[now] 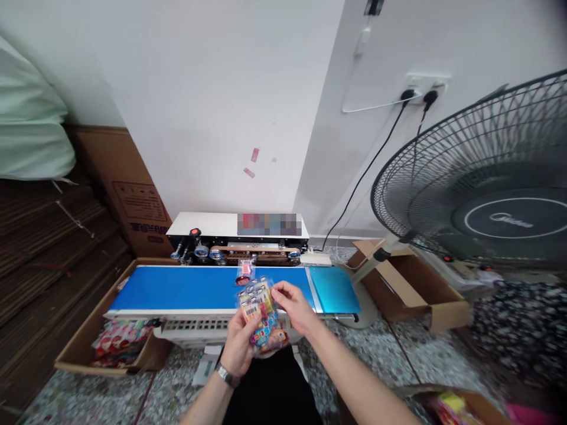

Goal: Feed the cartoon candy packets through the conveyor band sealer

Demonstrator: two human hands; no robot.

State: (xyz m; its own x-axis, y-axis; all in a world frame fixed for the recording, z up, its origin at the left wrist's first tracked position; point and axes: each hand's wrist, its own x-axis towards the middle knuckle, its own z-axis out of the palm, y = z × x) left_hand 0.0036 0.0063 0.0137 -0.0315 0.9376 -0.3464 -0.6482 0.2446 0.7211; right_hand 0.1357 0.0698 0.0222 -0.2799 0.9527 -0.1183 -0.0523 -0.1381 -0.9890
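My left hand (240,342) is closed round the lower left side of a stack of colourful clear-plastic packets (262,319), its thumb lying on top. At the stack's upper right edge, the thumb and fingers of my right hand (290,300) pinch the plastic. The packets are held in front of the near edge of a blue conveyor belt (181,287). Another small packet (245,273), red and clear, lies on the belt just beyond them, beside the rollers of the sealing machine (208,224).
Behind the belt's left end sits a cardboard box (71,354) with packets. A large fan (465,177) stands at the right, above an open carton (403,283). Another box (487,407) holds packets at the lower right. Cardboard sheets (39,254) are stacked at the left.
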